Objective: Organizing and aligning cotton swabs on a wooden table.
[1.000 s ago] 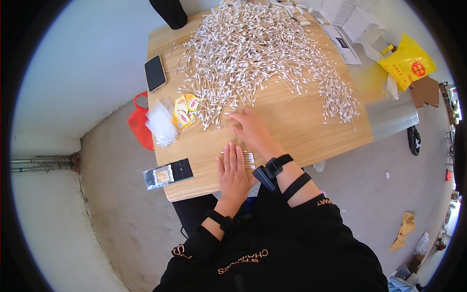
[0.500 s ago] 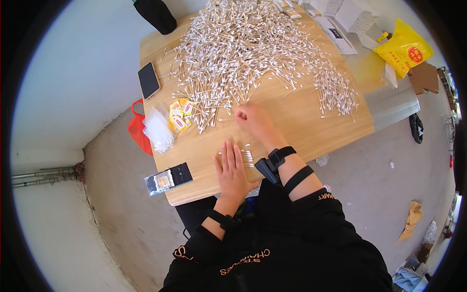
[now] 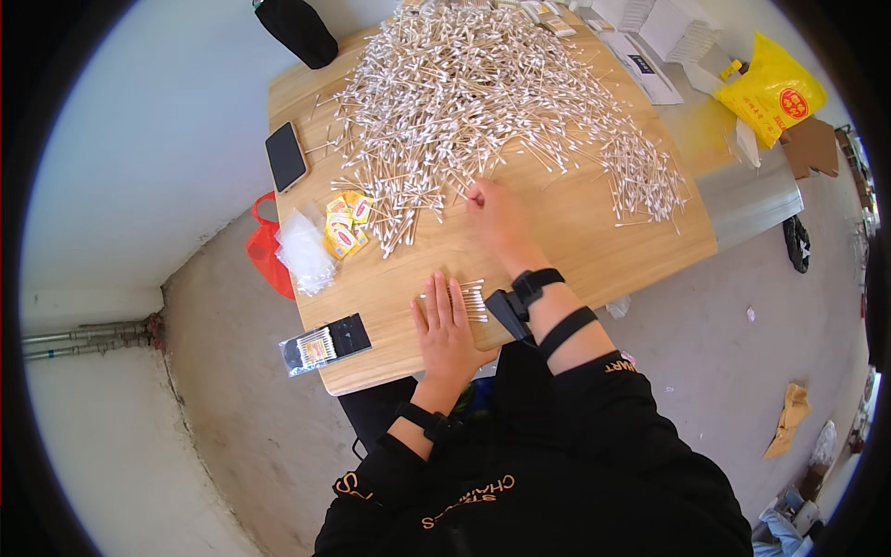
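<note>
My left hand (image 3: 445, 330) lies flat near the front edge of the table, its fingers stretched out. Under and beside those fingers is a short row of cotton swabs (image 3: 475, 302), partly covered by the hand. My right hand (image 3: 497, 213) is at the near edge of a big heap of loose cotton swabs (image 3: 473, 93), thumb and fingers pinched together. A few swab ends lie close to its fingertips; what sits inside the pinch is too small to tell. Left of my left hand is a clear pack of swabs (image 3: 317, 346) with a black part.
On the table's left are a phone (image 3: 286, 156), yellow paper cards (image 3: 345, 232) and clear plastic bags (image 3: 304, 252). A black pouch (image 3: 297, 32) stands at the far left corner. Beyond the right side are a yellow bag (image 3: 770, 88) and a metal surface (image 3: 752, 200). A red bag (image 3: 269, 265) hangs left.
My right hand has moved slightly away from me and to the right, along the heap's near edge. My left hand stays flat beside the row of swabs.
</note>
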The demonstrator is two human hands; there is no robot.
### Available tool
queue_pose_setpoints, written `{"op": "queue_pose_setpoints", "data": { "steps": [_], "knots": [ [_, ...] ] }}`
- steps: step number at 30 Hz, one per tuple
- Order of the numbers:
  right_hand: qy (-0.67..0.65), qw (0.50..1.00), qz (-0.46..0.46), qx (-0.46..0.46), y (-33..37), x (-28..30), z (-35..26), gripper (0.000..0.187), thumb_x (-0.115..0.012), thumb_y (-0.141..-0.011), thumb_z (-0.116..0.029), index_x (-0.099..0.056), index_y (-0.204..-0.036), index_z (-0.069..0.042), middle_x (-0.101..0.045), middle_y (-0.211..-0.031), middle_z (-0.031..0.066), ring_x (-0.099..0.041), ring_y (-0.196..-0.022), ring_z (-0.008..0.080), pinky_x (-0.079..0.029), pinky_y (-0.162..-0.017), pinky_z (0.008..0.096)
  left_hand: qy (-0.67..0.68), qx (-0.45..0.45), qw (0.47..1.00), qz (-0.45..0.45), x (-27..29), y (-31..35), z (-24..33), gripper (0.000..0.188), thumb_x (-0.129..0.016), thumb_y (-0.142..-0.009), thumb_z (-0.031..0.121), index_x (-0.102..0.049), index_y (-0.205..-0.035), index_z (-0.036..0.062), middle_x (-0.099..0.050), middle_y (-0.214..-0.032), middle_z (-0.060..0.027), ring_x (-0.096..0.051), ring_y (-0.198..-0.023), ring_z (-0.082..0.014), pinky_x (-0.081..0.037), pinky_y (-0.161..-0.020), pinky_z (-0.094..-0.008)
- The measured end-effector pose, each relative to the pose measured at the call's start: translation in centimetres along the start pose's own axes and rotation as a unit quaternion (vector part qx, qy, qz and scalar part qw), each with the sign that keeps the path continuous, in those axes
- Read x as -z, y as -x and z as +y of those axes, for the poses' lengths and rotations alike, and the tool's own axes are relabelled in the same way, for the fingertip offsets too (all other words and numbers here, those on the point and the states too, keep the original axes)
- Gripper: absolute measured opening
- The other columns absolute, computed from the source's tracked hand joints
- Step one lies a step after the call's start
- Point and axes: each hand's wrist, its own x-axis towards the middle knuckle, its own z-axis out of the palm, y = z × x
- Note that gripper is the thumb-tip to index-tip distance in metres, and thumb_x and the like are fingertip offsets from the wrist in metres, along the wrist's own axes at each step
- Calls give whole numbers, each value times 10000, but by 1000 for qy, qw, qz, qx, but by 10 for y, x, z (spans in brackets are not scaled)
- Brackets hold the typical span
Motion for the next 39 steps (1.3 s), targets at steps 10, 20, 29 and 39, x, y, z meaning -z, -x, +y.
{"op": "queue_pose_setpoints", "data": {
  "steps": [10,20,29,39],
  "knots": [
    [-12,982,-175,75,69,51,13,81,-688,-792,-151,-648,-807,-82,-574,-817,109,-615,-708,234,-493,-649,356,7,5,1000,-9,3,1,-1,1250,-833,-528,483,-194,-1462,-50,-192,-1529,-262,-159,-1444,-386,-134,-1126,-591],
    [32,999,-17,-17,39,33,13,107,-658,-817,-181,-632,-875,-95,-603,-868,71,-633,-737,232,-501,-684,386,22,-11,1000,2,5,2,2,1233,-852,-512,450,-225,-1453,-42,-230,-1509,-245,-190,-1427,-391,-138,-1127,-591],
    [-87,996,25,-24,38,17,12,241,-680,-820,-221,-650,-1039,-127,-602,-908,134,-636,-762,271,-507,-692,381,-1,-5,1000,-2,4,3,1,1222,-846,-514,472,-241,-1458,-15,-229,-1505,-261,-209,-1416,-400,-148,-1120,-602],
    [36,997,-12,63,5,29,26,54,-689,-751,-98,-645,-782,-93,-569,-778,124,-607,-752,309,-496,-649,399,12,-6,999,44,-5,5,-2,1194,-834,-508,469,-268,-1455,12,-232,-1500,-258,-212,-1409,-410,-163,-1109,-622]
  ]
}}
